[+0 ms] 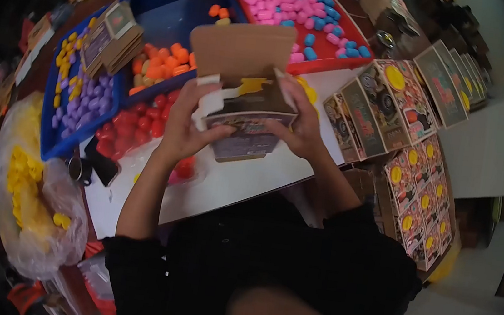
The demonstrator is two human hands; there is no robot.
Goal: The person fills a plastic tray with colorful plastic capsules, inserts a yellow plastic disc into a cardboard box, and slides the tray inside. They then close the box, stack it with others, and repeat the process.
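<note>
Between my two hands is a small cardboard box [247, 137], its brown top flap [243, 50] raised and its mouth facing up. A yellow piece [252, 87] shows inside or at the opening. My left hand [189, 118] grips the box's left side, thumb across the front panel. On the right side, my right hand [301, 126] holds it the same way, thumb on the front edge. Red plastic capsules [136, 124] lie just left of my left hand, and orange capsules [166, 62] sit in a tray behind it.
A blue tray [46, 138] holds purple and yellow capsules, with flattened boxes [114, 40] on it. Pink and blue capsules fill a red tray [332, 65]. Printed boxes [390, 105] stand at right, above packed boxes [420, 197]. A plastic bag [65, 241] of yellow pieces sits left.
</note>
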